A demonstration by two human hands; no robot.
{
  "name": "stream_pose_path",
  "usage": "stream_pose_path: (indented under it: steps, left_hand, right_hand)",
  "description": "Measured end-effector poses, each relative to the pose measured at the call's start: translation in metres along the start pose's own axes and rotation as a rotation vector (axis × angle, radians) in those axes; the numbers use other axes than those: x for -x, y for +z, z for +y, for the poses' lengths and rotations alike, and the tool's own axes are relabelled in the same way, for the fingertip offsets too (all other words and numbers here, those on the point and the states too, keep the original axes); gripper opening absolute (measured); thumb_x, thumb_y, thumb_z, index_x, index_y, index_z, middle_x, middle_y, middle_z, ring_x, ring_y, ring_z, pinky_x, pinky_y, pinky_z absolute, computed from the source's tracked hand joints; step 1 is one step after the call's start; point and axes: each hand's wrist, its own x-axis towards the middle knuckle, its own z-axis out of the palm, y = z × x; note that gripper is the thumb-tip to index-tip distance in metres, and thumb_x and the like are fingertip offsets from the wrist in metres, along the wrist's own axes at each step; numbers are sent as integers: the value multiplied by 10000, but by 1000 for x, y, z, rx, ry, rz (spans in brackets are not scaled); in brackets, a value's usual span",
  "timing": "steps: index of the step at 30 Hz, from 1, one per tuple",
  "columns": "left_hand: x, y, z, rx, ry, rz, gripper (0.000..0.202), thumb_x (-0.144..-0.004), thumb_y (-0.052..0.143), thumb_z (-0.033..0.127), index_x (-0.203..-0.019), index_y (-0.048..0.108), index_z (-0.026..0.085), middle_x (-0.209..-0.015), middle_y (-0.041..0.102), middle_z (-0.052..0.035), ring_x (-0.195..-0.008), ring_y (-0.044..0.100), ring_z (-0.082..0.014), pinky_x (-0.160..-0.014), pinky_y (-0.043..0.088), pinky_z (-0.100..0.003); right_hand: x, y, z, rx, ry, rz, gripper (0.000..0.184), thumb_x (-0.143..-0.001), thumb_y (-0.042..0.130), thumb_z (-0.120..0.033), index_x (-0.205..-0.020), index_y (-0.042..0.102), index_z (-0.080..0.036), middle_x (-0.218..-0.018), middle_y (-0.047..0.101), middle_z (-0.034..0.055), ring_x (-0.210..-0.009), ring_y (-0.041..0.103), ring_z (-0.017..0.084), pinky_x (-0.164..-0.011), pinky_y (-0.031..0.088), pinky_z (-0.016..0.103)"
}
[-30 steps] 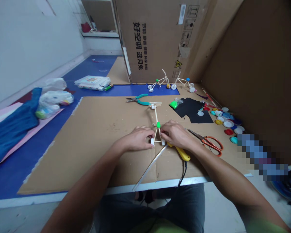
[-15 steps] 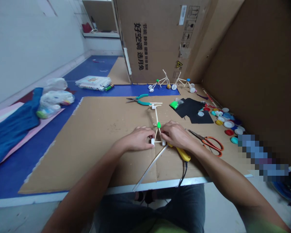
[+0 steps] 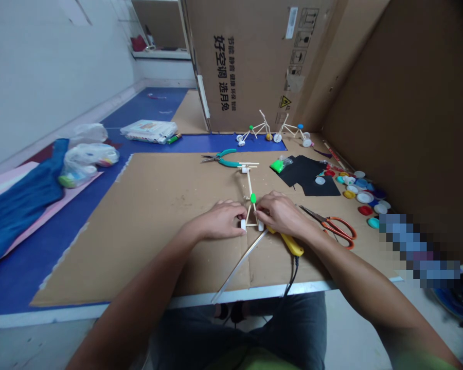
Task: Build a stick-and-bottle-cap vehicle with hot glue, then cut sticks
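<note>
A small tricycle model (image 3: 249, 182) made of thin wooden sticks lies lengthwise before me, with white wheels at both ends and a green oval seat (image 3: 253, 198) near its middle. My left hand (image 3: 226, 218) is closed on it, thumb and fingers at the near left wheel (image 3: 243, 224). On the other side my right hand (image 3: 275, 210) pinches the frame by the near right wheel (image 3: 260, 225); its fingertips are partly hidden. Under my right wrist lies a yellow glue gun (image 3: 293, 245), a clear glue stick (image 3: 239, 267) slanting from it toward the table edge.
Orange-handled scissors (image 3: 337, 228) lie right of my right hand. Teal pliers (image 3: 224, 158) rest beyond the model. Two similar tricycle models (image 3: 262, 126) stand at the back against a cardboard box (image 3: 254, 67). Black sheets (image 3: 306, 174) and several bottle caps (image 3: 364, 197) are at the right.
</note>
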Motion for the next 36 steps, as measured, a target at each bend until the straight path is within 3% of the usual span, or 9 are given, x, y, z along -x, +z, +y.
stream_pose_path:
  steps: [36]
  left_hand:
    - [0, 1, -1, -9, -13, 0, 204, -787, 654, 353, -958, 634, 243, -1053, 679, -33, -1028, 604, -259, -931, 411, -390]
  right_hand:
    - [-1, 0, 0, -29, -6, 9, 197, -957, 536, -225, -873, 706, -171, -867, 699, 75, -879, 562, 208, -832, 365, 312]
